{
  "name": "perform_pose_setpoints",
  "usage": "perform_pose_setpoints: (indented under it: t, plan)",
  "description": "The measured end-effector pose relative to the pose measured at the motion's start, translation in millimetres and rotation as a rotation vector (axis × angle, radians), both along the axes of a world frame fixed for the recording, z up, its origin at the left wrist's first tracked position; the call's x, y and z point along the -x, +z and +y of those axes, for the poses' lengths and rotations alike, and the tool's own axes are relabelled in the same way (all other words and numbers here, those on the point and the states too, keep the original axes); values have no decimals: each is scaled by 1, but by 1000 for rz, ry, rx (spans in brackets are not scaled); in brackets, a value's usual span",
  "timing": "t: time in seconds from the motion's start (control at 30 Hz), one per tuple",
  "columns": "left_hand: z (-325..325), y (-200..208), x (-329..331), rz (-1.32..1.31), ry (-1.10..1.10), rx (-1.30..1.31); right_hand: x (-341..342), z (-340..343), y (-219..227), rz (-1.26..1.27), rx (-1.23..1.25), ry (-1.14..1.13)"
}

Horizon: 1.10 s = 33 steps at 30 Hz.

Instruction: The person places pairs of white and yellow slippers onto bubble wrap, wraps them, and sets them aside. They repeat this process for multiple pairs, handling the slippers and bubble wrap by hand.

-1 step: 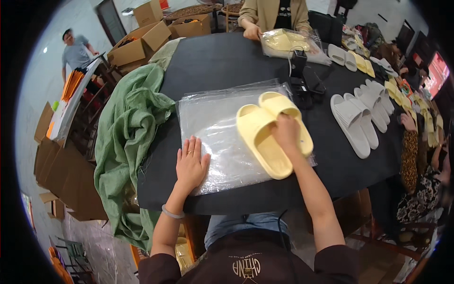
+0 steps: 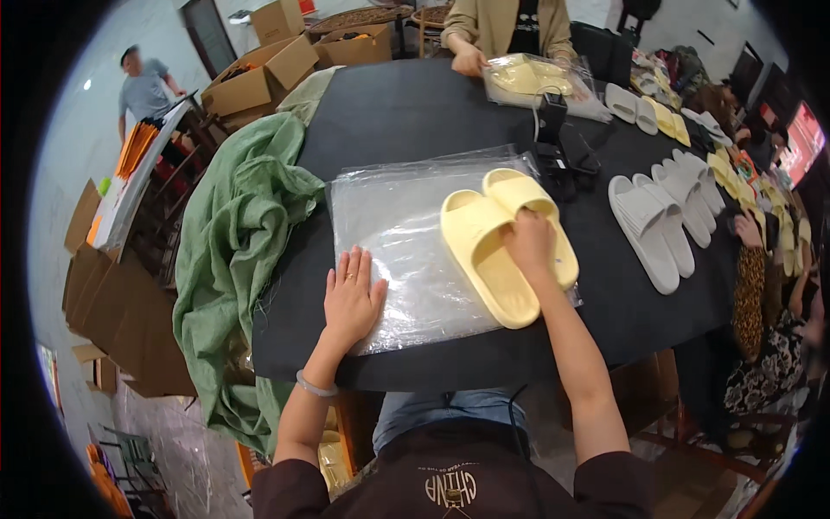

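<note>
A pair of pale yellow slide slippers (image 2: pixel 478 229) lies side by side on a stack of clear plastic bags (image 2: pixel 393 216), toes pointing away from me. My right hand (image 2: pixel 529 242) is closed on the pair where the two slippers meet, its fingertips hidden inside them. To the left, my left hand (image 2: pixel 350 298) rests flat on the bags near their front left corner, fingers stretched out and holding nothing. A ring and a pale bracelet show on that side.
Grey slippers (image 2: pixel 644 229) stand in pairs to the right. A black device on a stand (image 2: pixel 551 121) is behind the bags. Across the black table (image 2: pixel 380 108), another person's hand (image 2: pixel 469 60) holds bagged yellow slippers (image 2: pixel 529 76). Green cloth (image 2: pixel 233 208) drapes the left edge.
The whole picture has shifted slightly to the right. Both hands and the yellow slippers keep practically the same places on the bags.
</note>
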<state>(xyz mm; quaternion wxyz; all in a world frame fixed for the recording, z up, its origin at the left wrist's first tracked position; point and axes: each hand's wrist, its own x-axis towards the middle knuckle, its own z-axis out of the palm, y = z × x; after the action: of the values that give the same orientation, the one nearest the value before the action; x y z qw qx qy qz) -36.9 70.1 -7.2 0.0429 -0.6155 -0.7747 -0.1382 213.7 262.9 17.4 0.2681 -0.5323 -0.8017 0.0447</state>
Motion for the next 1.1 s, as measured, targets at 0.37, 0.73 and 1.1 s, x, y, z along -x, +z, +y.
perform_pose_setpoints:
  t: [0.37,0.73,1.1]
  plan:
    - [84,0,25,114,109,-98,2,11,-27,-49,-147,13]
    - [82,-19,34,-25,74,-80,22,-11,2,104,-194,187]
    - [97,-52,47,-226,-24,-157,150,-21,-8,75,111,416]
